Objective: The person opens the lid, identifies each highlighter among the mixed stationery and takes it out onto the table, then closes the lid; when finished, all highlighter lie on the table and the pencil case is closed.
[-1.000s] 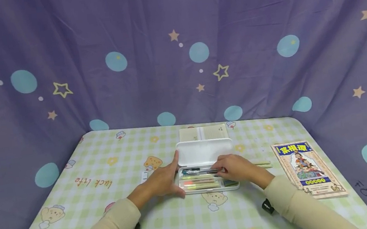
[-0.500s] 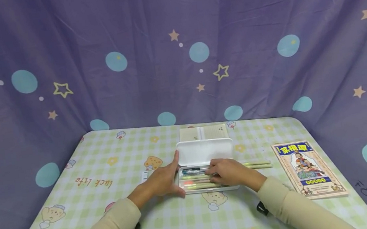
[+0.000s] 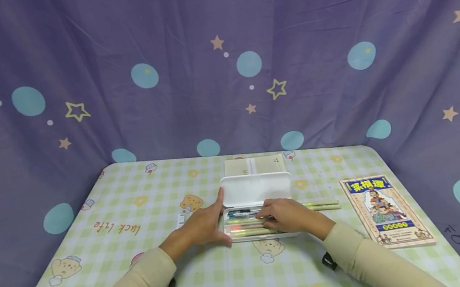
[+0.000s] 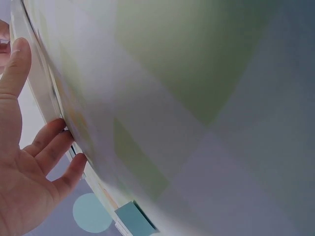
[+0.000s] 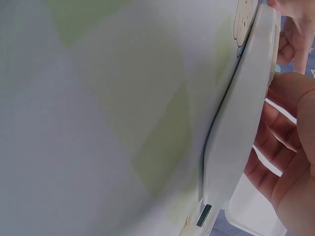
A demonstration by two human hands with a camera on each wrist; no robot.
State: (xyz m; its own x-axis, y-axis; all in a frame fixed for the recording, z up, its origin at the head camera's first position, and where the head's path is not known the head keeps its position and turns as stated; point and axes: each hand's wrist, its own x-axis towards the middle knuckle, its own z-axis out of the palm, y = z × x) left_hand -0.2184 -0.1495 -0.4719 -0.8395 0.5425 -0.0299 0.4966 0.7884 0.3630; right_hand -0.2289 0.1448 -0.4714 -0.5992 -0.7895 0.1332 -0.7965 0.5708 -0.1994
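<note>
A white pencil case lies with its lid raised and several pens inside. My left hand holds its left end, thumb by the near corner and fingers toward the hinge. The left wrist view shows those fingertips along the case's edge. My right hand is over the right half, fingers bent down among the pens. In the right wrist view, the thumb is at the near rim and the fingers reach inside. Its fingertips are hidden in the head view, so I cannot tell whether they pinch a pen.
Two slim yellow-green sticks lie right of the case. A comic-style book rests farther right, and an open notebook lies behind the lid. A small white block sits beside my left hand. A purple curtain backs the table.
My right hand has shifted slightly left and lower over the case, and the yellow-green sticks show more behind it. My left hand has stayed on the case's left end.
</note>
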